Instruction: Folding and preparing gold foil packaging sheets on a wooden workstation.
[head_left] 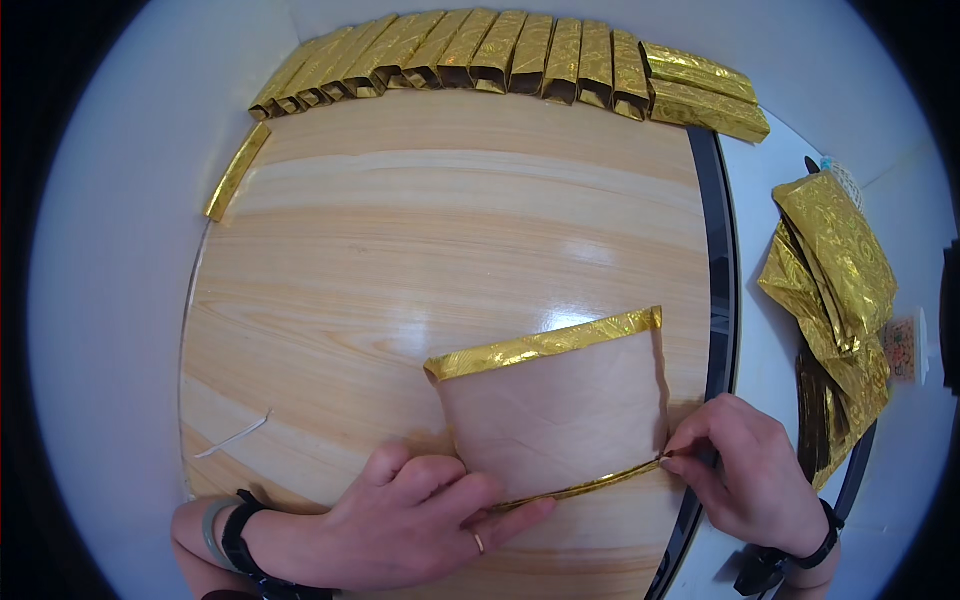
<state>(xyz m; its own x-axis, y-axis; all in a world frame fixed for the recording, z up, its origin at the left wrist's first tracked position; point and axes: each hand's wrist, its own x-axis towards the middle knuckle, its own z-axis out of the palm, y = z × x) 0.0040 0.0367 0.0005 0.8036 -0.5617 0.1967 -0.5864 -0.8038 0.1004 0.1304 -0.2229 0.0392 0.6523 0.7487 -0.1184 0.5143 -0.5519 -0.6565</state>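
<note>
A sheet of gold foil paper [560,405] lies with its plain brownish side up. Its far edge is folded over into a gold strip, and a narrow gold fold runs along its near edge. My left hand [420,515] is closed over the near left part, with one finger stretched along the near fold. At the near right corner, my right hand [745,465] pinches the fold between thumb and fingertips. The near left corner is hidden by my left hand.
Several folded gold paper boxes [535,55] stand in a row along the table's [430,230] far edge. A gold strip [238,172] and a white string [235,436] lie at left. Gold sheets [840,265] are piled at right, beside a clear container [905,350].
</note>
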